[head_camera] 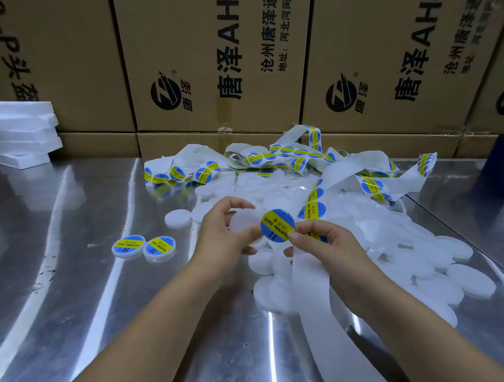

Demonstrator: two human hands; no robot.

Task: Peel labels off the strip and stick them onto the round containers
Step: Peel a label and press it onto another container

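1. Head view: a pile of blank containers [410, 249], flat translucent white discs, lies heaped on a steel table [74, 290]. Every place below is told from this pile.
2. The left hand [221, 234] hovers over the pile's near-left edge. Its fingers are curled round the rim of one round container [242, 221], with the forefinger on the top edge and the thumb at the lower edge.
3. The right hand [325, 245] is above the pile's near side. Its thumb and forefinger are pressed together, pinching the lower right edge of a round blue-and-yellow label [277, 225] printed "SOLDERING PASTE".
4. The label faces the camera, and its left part overlaps the right edge of the round container. Whether it is stuck down cannot be told.
5. The label strip [312, 209] comes down across the pile with labels on it and passes under the right hand. From there it runs as bare white backing off the pile's near edge.
6. A loose tangle of strip [272, 155], dotted with labels, lies along the pile's far side.
7. Two labelled containers [128, 246] lie flat, side by side and touching, well left of the pile.
8. A single blank disc [177, 218] sits just beside the pile's left edge.
9. Printed cardboard cartons [207, 60] stand behind the pile. A stack of white foam slabs [20, 131] rests against them, far to the pile's left.
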